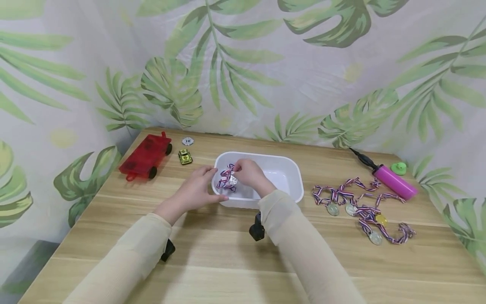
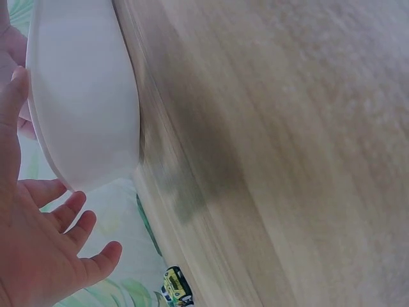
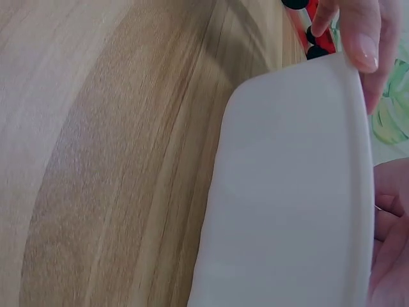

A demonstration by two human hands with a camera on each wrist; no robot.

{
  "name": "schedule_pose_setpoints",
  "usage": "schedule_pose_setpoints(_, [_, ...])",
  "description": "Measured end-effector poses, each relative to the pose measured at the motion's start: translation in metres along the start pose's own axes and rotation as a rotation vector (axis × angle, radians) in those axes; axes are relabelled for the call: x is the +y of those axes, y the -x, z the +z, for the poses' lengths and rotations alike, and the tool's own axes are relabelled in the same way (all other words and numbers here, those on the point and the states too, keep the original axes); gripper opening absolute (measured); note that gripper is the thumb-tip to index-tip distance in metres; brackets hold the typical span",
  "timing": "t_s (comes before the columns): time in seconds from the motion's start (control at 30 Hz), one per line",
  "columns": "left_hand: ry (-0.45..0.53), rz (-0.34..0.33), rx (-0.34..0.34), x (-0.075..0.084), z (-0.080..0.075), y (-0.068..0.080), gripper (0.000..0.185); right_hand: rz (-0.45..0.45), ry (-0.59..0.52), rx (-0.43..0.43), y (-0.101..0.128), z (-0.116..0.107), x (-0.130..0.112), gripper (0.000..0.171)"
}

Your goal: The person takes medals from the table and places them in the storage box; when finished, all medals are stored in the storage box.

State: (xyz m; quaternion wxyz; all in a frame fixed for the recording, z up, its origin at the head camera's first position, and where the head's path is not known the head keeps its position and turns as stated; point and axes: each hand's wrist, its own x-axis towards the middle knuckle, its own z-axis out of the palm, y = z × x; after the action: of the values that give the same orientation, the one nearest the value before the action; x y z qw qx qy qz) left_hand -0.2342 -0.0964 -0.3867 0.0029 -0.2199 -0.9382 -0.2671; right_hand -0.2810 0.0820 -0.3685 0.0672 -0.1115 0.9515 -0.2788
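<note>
Far left of the table [image 1: 212, 253]: red toy trailer [image 1: 146, 156], a small yellow toy car [image 1: 184, 156] and a round white token [image 1: 187, 141], all untouched.

Left hand [image 1: 197, 190]: thumb hooked on the near left rim of the white tub [image 1: 296, 177], fingers spread and mostly straight against its outer wall, steadying it rather than gripping. It holds nothing else.

Right hand [image 1: 248, 174]: inside the tub at its left end, fingertips pinching a silver medal [image 1: 229, 179] with its striped ribbon bunched around it. Medal sits low over the tub floor; whether it touches the floor I cannot tell.

Right of the tub: heap of medals [image 1: 360, 209] with tangled ribbons, then a pink hand pump [image 1: 392, 181] and a small green piece [image 1: 398, 168].

Judgement: step in hand is placing one medal into the tub. Next move calls for the right hand to loosen its pinch, lift out without snagging the ribbon, and cross right to the heap.
</note>
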Motion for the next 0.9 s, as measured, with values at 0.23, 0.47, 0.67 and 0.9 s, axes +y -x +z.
schedule_pose_setpoints(0.23, [-0.008,0.006,0.002,0.001,-0.001,0.000,0.092,0.012,-0.005,-0.010,-0.001,0.003,-0.005,0.004])
schedule_pose_setpoints(0.47, [-0.005,0.008,0.009,0.001,0.001,0.000,0.093,0.030,0.040,-0.014,-0.001,0.006,-0.001,0.003])
schedule_pose_setpoints(0.67, [-0.003,0.009,0.017,0.001,0.001,0.001,0.092,0.056,0.028,-0.019,-0.002,0.008,0.002,0.008])
schedule_pose_setpoints(0.9, [-0.004,0.017,0.018,0.000,0.000,0.001,0.092,0.055,0.025,-0.032,-0.006,0.014,0.005,0.007])
